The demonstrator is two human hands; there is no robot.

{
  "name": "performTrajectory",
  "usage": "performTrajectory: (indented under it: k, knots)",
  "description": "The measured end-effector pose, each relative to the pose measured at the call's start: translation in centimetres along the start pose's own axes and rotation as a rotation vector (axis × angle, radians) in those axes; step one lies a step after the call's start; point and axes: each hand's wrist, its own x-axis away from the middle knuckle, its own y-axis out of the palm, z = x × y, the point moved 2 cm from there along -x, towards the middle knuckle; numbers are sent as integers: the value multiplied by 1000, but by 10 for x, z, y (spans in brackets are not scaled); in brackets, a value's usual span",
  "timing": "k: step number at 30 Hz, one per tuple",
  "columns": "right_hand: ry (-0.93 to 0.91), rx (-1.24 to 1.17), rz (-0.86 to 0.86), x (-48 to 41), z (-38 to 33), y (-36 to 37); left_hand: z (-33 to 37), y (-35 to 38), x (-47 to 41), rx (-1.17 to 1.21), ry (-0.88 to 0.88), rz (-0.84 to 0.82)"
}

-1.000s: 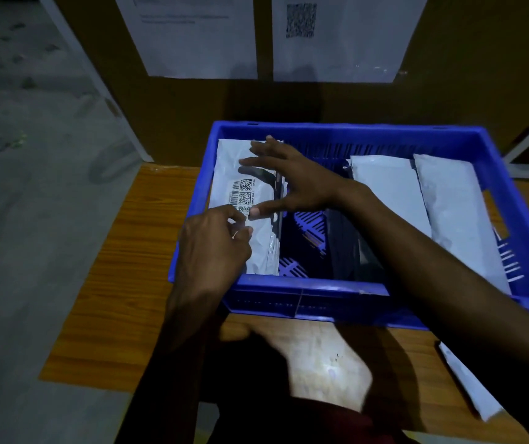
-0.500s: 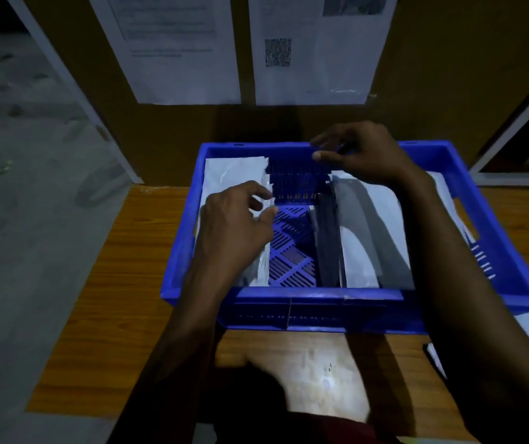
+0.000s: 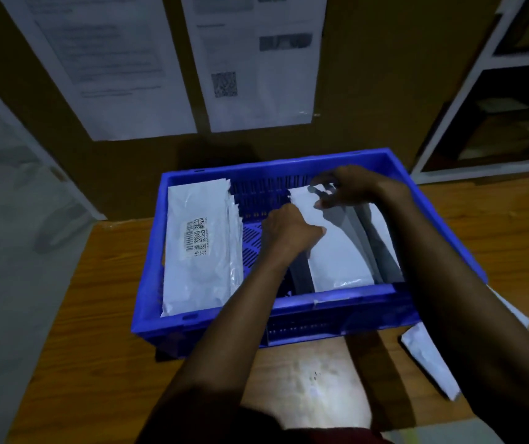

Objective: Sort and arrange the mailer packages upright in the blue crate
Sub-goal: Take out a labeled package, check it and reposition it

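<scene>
A blue crate (image 3: 301,310) stands on the wooden table. A stack of white mailers (image 3: 197,251) leans against its left wall, the front one showing a barcode label. Another group of white mailers (image 3: 340,254) leans at the right side of the crate. My left hand (image 3: 289,230) grips the left edge of the front mailer in that right group. My right hand (image 3: 349,187) pinches the top far edge of the same group near the crate's back wall. Between the two groups the crate's slotted floor shows.
A white mailer (image 3: 429,357) lies flat on the table (image 3: 103,283) to the right of the crate, partly under my right arm. Printed sheets (image 3: 256,59) hang on the brown wall behind. A white-framed shelf unit (image 3: 497,107) stands at the right.
My left hand left the left stack and moved right onto the right group of mailers. My right hand stayed at that group's far top edge. The camera tilted up.
</scene>
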Motion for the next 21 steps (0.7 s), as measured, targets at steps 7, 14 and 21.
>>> performTrajectory:
  k: [7, 14, 21]
  knots:
    - [14, 105, -13, -15, 5, -10, -3, 6, 0, 193, -93, 38]
    - [21, 27, 61, -16, 7, -26, -11, -2, 0, 504, -5, 93]
    - [-172, -695, 43, 7, 3, -41, -12, -45, -14, 656, 79, 68]
